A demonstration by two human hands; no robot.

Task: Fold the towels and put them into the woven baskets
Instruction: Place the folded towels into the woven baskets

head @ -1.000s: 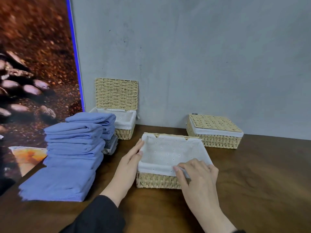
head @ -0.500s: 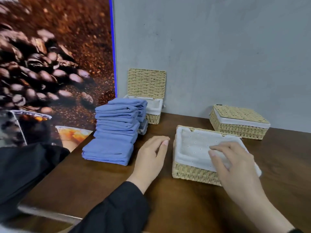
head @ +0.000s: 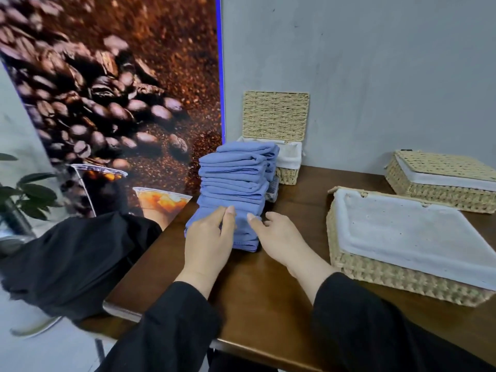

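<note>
blue towel stack (head: 233, 181), hands (head: 241, 237) at its front

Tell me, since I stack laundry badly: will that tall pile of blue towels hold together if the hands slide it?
Probably not well. The blue towel stack is tall, narrow and unevenly layered, so pushing low could topple it. The towels look soft, so they likely sag when lifted. The left hand and right hand are at its base.

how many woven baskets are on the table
3. One open basket with its lid raised stands by the wall behind the towel stack; one lined open basket sits nearest, at right; one closed basket lies behind it. More may be hidden.
</note>
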